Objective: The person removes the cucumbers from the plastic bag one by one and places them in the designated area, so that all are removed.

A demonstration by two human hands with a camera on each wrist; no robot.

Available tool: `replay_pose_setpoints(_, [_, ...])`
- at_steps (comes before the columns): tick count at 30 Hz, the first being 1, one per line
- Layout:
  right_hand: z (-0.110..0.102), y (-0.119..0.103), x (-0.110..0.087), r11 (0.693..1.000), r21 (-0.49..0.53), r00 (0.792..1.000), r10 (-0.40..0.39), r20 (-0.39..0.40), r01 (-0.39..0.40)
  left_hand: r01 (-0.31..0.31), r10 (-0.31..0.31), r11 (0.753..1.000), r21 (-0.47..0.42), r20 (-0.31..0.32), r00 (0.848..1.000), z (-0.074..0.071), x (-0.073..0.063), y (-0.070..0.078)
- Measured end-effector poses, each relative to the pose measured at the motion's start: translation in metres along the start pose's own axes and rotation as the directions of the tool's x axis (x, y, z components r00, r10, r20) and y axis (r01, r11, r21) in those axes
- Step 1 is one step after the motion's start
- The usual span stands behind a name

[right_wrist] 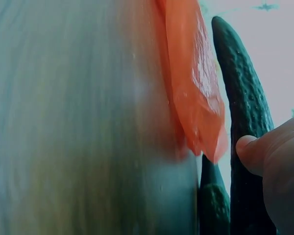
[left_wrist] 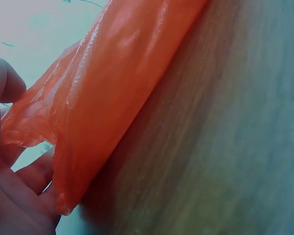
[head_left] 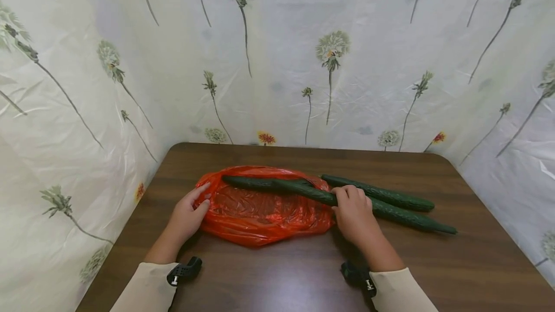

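A red plastic bag point(head_left: 260, 227) lies on the table with its mouth spread. My left hand point(head_left: 187, 215) grips its left edge, and in the left wrist view the film runs between the fingers point(left_wrist: 36, 174). Inside the bag lies one cucumber point(head_left: 244, 182) along the far side. My right hand point(head_left: 355, 211) grips another cucumber point(right_wrist: 245, 98), whose far end reaches over the bag's mouth. Right of that hand a length of cucumber point(head_left: 412, 215) extends; I cannot tell whether it belongs to the held one. A further cucumber point(head_left: 390, 196) lies behind it.
The brown wooden table point(head_left: 277, 273) has its back edge against a sheet with a dandelion print point(head_left: 277, 61), which also hangs at both sides. Black wrist devices point(head_left: 185, 271) sit at the ends of both sleeves.
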State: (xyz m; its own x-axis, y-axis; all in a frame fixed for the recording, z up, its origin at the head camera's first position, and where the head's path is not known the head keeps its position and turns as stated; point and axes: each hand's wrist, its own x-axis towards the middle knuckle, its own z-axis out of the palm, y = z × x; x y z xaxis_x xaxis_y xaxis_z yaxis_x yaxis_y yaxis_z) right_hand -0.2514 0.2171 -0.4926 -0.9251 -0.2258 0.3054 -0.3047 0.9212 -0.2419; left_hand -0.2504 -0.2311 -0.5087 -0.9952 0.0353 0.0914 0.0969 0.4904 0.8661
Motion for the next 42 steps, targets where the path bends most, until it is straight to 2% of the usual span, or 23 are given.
replay_pose_setpoints(16, [-0.012,0.023,-0.018,0.999,-0.012,0.999,0.038,0.018,-0.038,0.017,-0.017,1.0,0.005,0.013,1.0,0.0,-0.001,0.004])
replay_pose_setpoints(22, [-0.019,0.035,-0.029,0.999,-0.024,0.999,0.028,0.021,-0.028,0.012,-0.012,1.0,0.0,0.012,1.0,0.002,0.0,0.003])
replay_pose_setpoints(28, [-0.026,0.044,-0.038,1.0,-0.017,0.998,0.021,0.06,-0.02,0.024,-0.024,1.0,0.003,0.016,1.0,0.002,0.0,0.003])
replay_pose_setpoints(33, [-0.034,0.05,-0.044,1.0,0.003,0.997,0.031,0.078,-0.031,0.011,-0.011,1.0,0.007,0.007,1.0,0.004,-0.001,0.002])
replay_pose_setpoints(42, [-0.038,0.066,-0.058,0.999,0.024,0.999,0.036,0.034,-0.036,0.025,-0.025,1.0,0.018,0.011,1.0,-0.001,-0.001,0.004])
